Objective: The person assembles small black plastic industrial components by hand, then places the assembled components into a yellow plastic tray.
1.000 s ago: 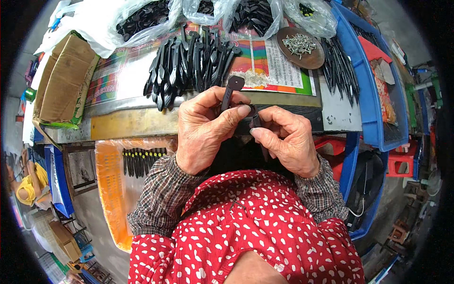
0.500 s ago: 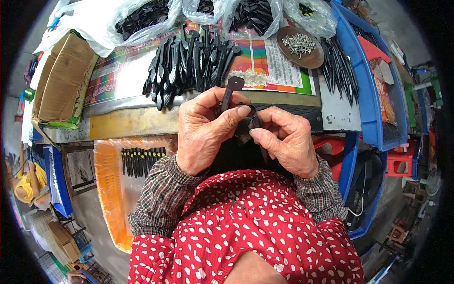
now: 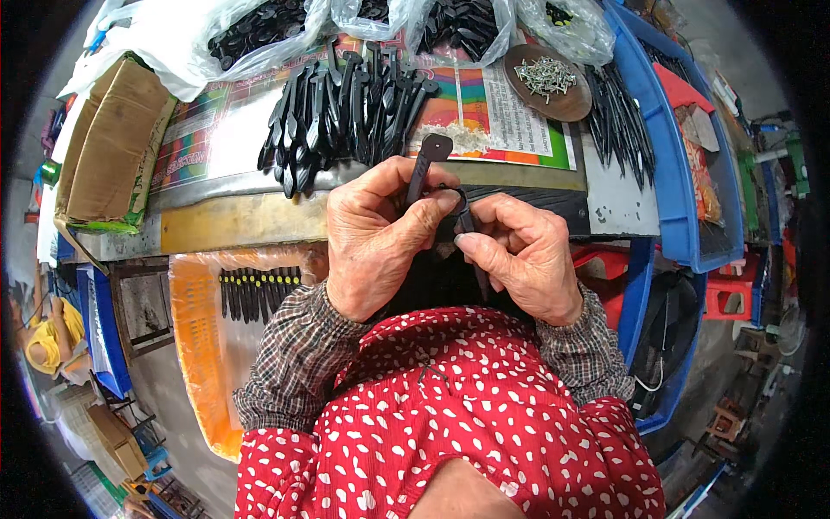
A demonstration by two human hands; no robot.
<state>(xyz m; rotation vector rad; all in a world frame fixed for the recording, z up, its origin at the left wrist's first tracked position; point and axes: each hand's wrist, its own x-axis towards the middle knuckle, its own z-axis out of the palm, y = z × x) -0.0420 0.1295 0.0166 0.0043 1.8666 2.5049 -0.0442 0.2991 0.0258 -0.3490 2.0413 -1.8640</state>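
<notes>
My left hand (image 3: 373,238) is closed around a flat black strip-like part (image 3: 434,148), whose rounded end with a small hole sticks up past the fingers. Between thumb and fingertips, my right hand (image 3: 525,253) pinches a second slim black part (image 3: 463,204) with a ring-shaped top and a pointed lower end. The two parts come close together at my left thumb tip; whether they are joined I cannot tell. Both hands are in front of the bench edge. Beyond them lies a pile of long black pieces (image 3: 339,108) with rounded heads.
A brown round dish (image 3: 573,105) of small metal screws or rivets stands at the back right, beside thin black pointed pieces (image 3: 619,117). Plastic bags of black parts (image 3: 458,26) line the back. Left is a cardboard box (image 3: 111,143); below, an orange basket (image 3: 192,346); right, a blue tray (image 3: 670,156).
The two black parts have shifted very slightly in my fingers. My hands keep nearly the same place and grip.
</notes>
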